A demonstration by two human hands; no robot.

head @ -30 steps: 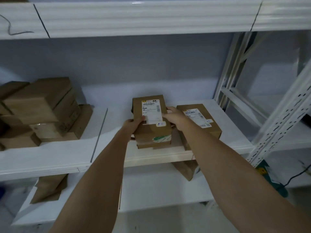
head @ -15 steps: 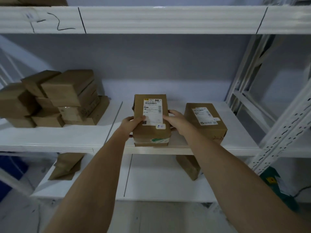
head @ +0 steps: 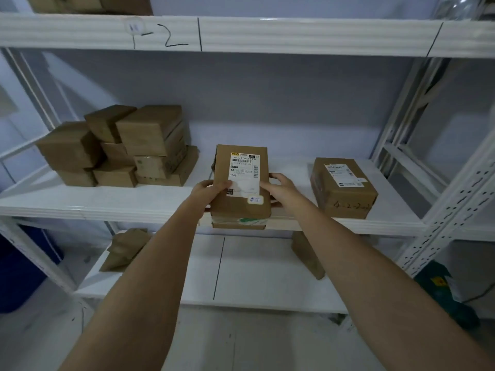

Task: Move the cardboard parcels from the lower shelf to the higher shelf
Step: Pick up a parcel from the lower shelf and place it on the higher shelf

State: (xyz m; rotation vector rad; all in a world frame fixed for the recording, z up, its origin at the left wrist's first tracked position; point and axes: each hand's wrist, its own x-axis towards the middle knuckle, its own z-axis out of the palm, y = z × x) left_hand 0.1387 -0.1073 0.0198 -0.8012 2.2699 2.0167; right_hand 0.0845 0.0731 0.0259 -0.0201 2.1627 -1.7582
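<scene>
A brown cardboard parcel (head: 242,207) with a white shipping label sits at the front edge of the middle shelf (head: 107,203). My left hand (head: 207,192) grips its left side and my right hand (head: 282,187) grips its right side. A second labelled parcel (head: 344,188) rests on the same shelf to the right. A stack of several plain parcels (head: 120,147) stands at the left of that shelf. On the lower shelf (head: 257,271) a parcel (head: 308,254) stands at the right and another parcel (head: 126,249) lies at the left.
The shelf above (head: 294,34) carries handwritten marks and more boxes (head: 88,2) at its top left. White perforated uprights (head: 455,207) frame the right side. A green object (head: 444,293) sits on the floor at the right, a blue bin (head: 18,277) at the left.
The view has swung left and tilted up, showing more of the upper shelf. The held parcel stays at the shelf's front edge between both hands.
</scene>
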